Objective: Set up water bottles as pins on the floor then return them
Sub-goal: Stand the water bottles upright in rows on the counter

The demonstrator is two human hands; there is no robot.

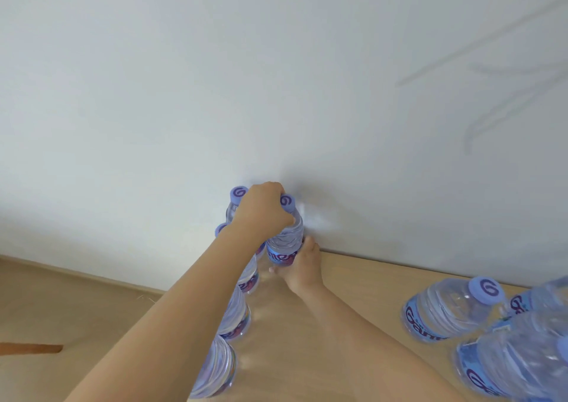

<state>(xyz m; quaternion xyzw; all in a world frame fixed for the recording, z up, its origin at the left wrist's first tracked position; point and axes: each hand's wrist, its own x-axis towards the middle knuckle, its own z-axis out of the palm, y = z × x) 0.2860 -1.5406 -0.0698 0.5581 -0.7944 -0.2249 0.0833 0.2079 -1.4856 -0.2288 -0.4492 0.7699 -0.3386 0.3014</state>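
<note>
- Left hand (261, 209) reaches in from the lower left, fingers curled over the shoulder and neck of an upright water bottle (285, 239); thumb lies on the near side, just under its purple cap (287, 202).
- Right hand (302, 268) comes in from the lower right and grips the same bottle low down, at the blue label; fingers wrap round the far side, so only the thumb and part of the hand show.
- The held bottle stands at the back edge of the wooden surface (353, 278), right against the white wall (276, 79). Cannot tell if its base is touching the surface or slightly lifted.
- Second bottle (235, 206) stands just behind the left hand, cap visible, body mostly hidden.
- Row of more upright bottles (236, 312) runs from there toward the camera, partly covered by the left forearm; exact count unclear, at least 3 show.
- Separate cluster of bottles (445, 312) at the right edge, well apart from the row; about 3, nearest ones blurred and cut off by the frame.
- All bottles clear, with purple caps and blue labels.
- Lower floor area (46, 303) visible at left.
</note>
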